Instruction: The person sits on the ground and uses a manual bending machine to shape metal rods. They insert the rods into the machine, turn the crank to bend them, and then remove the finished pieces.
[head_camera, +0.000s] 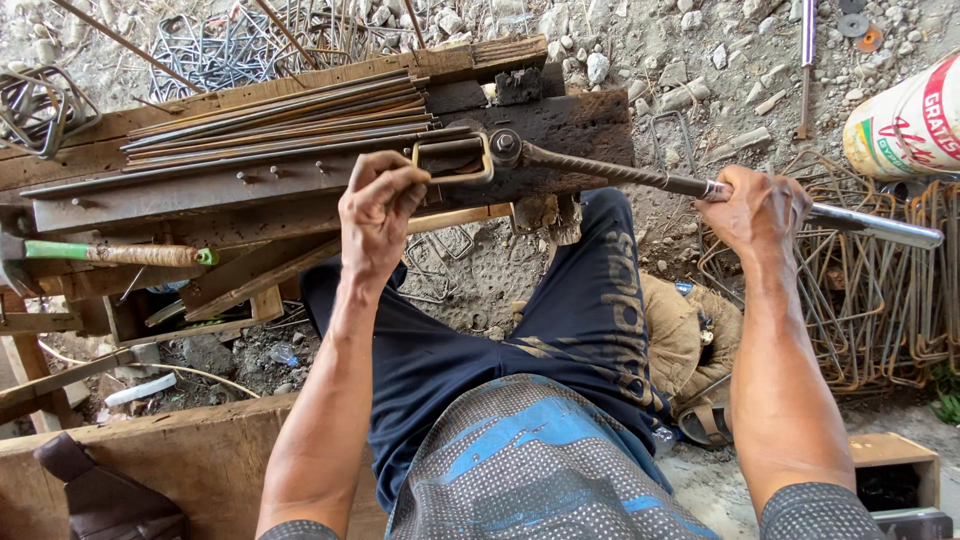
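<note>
Far left: a heap of bent wire loops (35, 105) lies on the gravel at the counter's end; below it a hammer with a green handle (110, 253) rests on a lower ledge.
Counter: a rough wooden counter (90, 160) with a steel angle rail (150, 200) along its near edge; small pegs stick up from the rail.
Stock: a bundle of straight rusty rods (280, 118) lies lengthwise on the counter top, behind the rail.
Left hand: the left hand (378, 205) is closed, fingers curled round the left end of a bent rectangular stirrup (452, 160), pressing it against the counter edge.
Stirrup: it sits flat on the counter just beside the bending pin (503, 145), nearly a closed rectangle, yellowish-rust in colour.
Bending lever: a long bar (610, 172), ribbed near the pin and smooth silver toward the far end, runs from the pin out to the right, sloping slightly down.
Right hand: the right hand (752, 208) is closed in a full grip round the lever, well out from the pin; the silver end juts past the fist.
Person: seated, dark trousers (560, 320) and a grey-blue dotted shirt (540, 470) fill the lower middle.
Ground: gravel and stones (700, 60) beyond the counter.
Right side: a stack of finished rusty stirrups (870, 300) stands on the ground beside the right arm; a white bucket (905, 125) lies tipped at the upper right edge.
Lower right: a sandal (705, 420) near a tan cloth.
</note>
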